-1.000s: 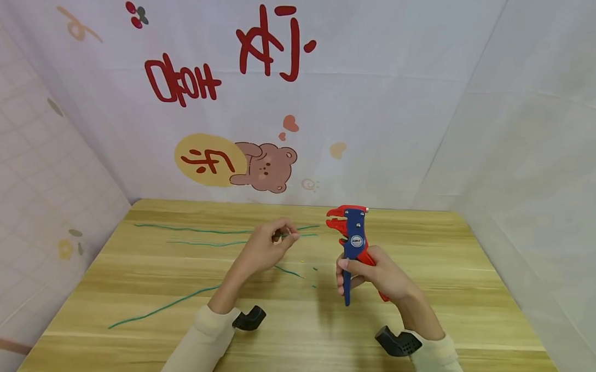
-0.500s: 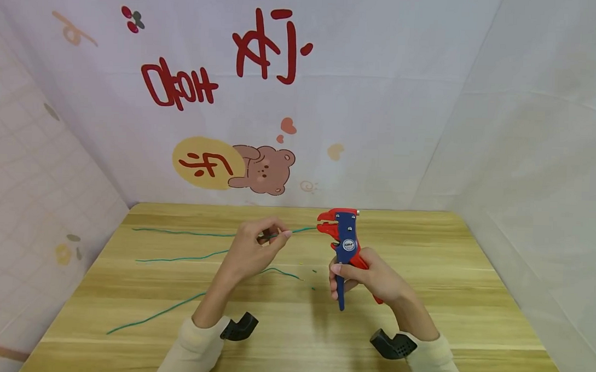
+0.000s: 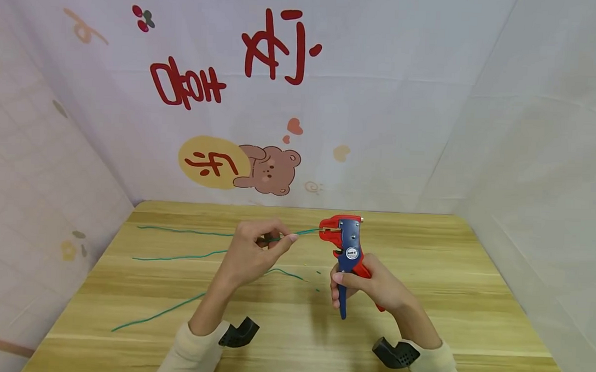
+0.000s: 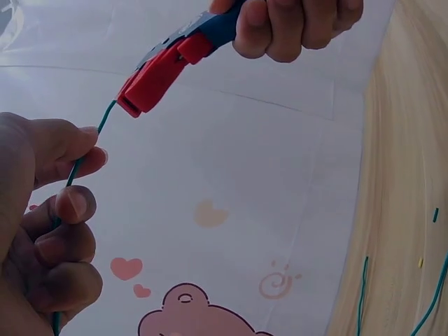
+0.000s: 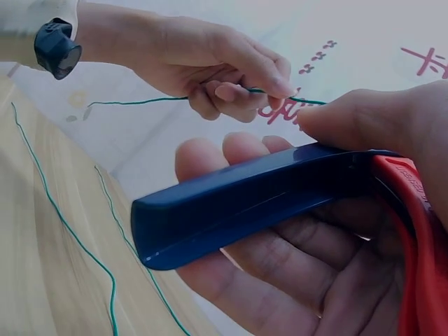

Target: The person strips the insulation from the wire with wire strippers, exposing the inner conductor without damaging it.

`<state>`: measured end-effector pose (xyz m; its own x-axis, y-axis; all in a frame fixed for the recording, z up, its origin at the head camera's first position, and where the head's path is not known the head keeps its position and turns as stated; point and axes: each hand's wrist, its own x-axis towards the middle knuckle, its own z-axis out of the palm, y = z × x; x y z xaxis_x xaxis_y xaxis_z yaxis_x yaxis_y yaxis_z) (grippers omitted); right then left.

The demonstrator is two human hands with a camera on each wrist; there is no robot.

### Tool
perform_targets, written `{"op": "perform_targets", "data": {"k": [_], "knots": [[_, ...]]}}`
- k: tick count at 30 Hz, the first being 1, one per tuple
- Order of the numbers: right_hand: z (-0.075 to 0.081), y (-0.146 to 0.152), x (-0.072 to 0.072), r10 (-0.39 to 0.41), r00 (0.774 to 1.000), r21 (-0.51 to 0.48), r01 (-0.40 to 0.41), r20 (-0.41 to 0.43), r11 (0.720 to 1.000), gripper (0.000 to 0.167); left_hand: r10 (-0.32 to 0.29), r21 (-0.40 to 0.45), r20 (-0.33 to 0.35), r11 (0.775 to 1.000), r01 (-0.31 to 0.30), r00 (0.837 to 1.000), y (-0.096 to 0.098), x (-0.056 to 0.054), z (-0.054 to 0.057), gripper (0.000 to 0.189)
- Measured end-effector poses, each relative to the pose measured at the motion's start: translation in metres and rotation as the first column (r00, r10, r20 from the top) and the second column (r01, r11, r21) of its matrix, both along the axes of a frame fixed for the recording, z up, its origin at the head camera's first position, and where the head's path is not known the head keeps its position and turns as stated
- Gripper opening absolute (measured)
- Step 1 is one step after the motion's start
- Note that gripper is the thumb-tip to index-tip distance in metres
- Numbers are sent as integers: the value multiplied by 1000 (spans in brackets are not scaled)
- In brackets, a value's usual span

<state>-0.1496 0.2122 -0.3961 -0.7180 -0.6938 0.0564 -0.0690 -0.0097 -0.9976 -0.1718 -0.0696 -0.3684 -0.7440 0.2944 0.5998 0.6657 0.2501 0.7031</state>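
In the head view my left hand (image 3: 253, 250) pinches a green wire (image 3: 307, 231) between thumb and fingers. The left wrist view shows the wire passing through the curled fingers, its tip reaching the red jaws of a wire stripper (image 4: 157, 78). My right hand (image 3: 373, 280) grips the stripper's blue and red handles, fingers around the blue lever (image 5: 231, 199). The tool stands upright above the table, jaws pointing left and brought together at the wire's end. The very tip of the wire is hidden inside the jaws.
Another green wire (image 3: 160, 313) lies across the table's left side, partly behind the left forearm. More green wire (image 3: 185, 231) runs along the back. Small green offcuts (image 3: 318, 272) and a tiny yellow bit (image 3: 305, 264) lie between the hands. A printed cloth (image 3: 380, 101) hangs behind.
The right hand has brought the stripper left to the wire, and its jaws have come together at the wire's end. The left hand has shifted its grip left, leaving more wire extending past the fingertips.
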Motion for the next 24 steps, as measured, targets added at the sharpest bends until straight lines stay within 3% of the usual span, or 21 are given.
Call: {"op": "perform_targets", "data": {"k": [7, 24], "knots": [[2, -4, 4, 43, 999, -21, -43, -14, 999, 16, -31, 5, -21, 999, 31, 999, 2, 6, 5, 14], [2, -7, 9, 72, 997, -61, -72, -5, 996, 16, -26, -9, -45, 1000, 25, 999, 2, 12, 6, 11]]}}
